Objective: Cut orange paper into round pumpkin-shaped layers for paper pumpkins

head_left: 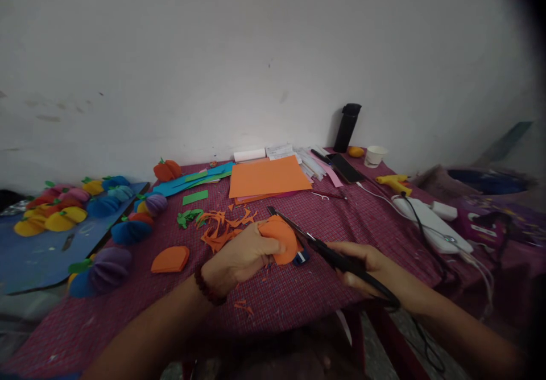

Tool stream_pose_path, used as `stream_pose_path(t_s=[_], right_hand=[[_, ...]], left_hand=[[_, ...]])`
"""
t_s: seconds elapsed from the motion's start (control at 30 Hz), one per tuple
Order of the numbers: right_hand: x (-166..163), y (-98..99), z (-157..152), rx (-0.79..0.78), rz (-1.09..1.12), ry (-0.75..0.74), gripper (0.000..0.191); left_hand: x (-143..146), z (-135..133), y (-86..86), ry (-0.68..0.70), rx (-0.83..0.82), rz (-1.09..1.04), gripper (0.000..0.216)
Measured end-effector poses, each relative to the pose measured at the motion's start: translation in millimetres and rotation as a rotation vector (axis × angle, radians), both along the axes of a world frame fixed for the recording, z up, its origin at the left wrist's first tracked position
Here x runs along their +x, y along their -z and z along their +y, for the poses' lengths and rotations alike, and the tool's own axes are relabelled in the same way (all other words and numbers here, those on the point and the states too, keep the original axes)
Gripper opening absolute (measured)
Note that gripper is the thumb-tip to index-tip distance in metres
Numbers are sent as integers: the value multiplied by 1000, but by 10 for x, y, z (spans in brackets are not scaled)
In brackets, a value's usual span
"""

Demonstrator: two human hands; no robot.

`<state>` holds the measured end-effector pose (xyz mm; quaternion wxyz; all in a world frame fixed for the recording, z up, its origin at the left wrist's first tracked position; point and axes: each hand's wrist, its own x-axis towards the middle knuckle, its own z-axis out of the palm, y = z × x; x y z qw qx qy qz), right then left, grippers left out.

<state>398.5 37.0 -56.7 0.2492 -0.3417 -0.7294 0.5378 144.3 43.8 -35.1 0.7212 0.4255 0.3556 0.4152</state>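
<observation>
My left hand (241, 255) is closed on a folded stack of orange paper (282, 238), cut to a rounded shape, held just above the table. My right hand (367, 266) grips the black handles of a pair of scissors (315, 243). The blades point up and left and lie against the orange paper's upper edge. Orange paper scraps (222, 226) lie just beyond my left hand. A finished orange cut-out stack (170, 259) rests to the left of my wrist.
A maroon checked cloth (290, 294) covers the table. Orange sheets (267, 176), blue and green paper (196, 180), a black bottle (347, 127), a white cup (375, 155), a phone (344, 168), a yellow glue gun (394, 182) and a white power strip (429, 221) sit further back. Coloured paper fruit (63, 209) fill the left.
</observation>
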Motion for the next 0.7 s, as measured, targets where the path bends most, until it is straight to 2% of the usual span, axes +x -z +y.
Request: stream_pose_path(t_s=[0.17, 0.23, 0.33, 0.47, 0.53, 0.6, 0.67, 0.7], right_hand=[[105, 18, 186, 97, -67, 83, 52], [212, 92, 325, 236, -197, 172, 51], [397, 289, 499, 527, -501, 321, 48], [553, 496, 553, 702, -706, 304, 41], [527, 463, 515, 749, -728, 291, 34], [398, 324, 452, 783, -670, 329, 26], [166, 125, 384, 773, -470, 353, 21], [22, 24, 356, 727, -349, 301, 18]], left_hand=[[-21, 5, 24, -54, 63, 76, 9], [-52, 14, 59, -102, 104, 133, 7], [-98, 21, 96, -160, 165, 193, 11], [-119, -12, 59, -258, 223, 377, 21], [-109, -37, 25, -236, 277, 487, 21], [-86, -58, 1, -183, 328, 563, 18], [-56, -71, -8, -153, 372, 613, 15], [-40, -75, -8, -148, 390, 632, 13]])
